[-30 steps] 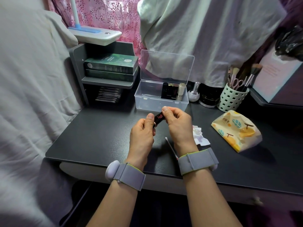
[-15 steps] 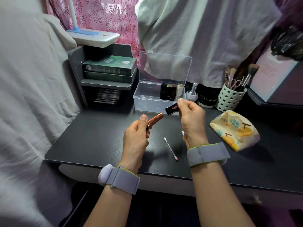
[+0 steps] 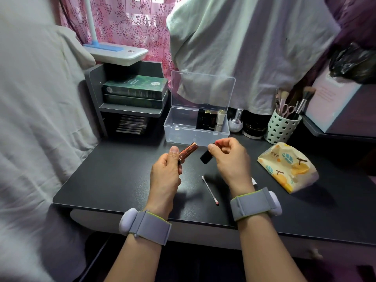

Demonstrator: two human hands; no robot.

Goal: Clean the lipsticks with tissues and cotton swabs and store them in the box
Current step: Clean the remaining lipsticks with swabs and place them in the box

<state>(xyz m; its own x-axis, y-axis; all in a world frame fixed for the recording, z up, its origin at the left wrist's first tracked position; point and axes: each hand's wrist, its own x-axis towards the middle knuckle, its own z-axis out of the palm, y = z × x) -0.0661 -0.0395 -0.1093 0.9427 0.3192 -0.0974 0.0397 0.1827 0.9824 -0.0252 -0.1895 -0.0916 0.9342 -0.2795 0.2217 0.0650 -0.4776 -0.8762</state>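
Left hand [image 3: 165, 171]: grips copper lipstick tube [image 3: 188, 152]. Right hand [image 3: 230, 159]: pinches black cap [image 3: 206, 156], apparently. Both above table [image 3: 114, 180] centre. Cotton swab [image 3: 209, 190]: near front edge. Clear box [image 3: 195, 133], lid up: back edge, lipsticks [image 3: 211, 120] inside.

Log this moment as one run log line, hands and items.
left hand: holds rose-gold lipstick | right hand: holds black cap | cotton swab: on desk | box: open

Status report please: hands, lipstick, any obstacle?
Left hand grips rose-gold lipstick tube. Right hand pinches black lipstick cap. Clear plastic box open behind. Nothing blocks it.
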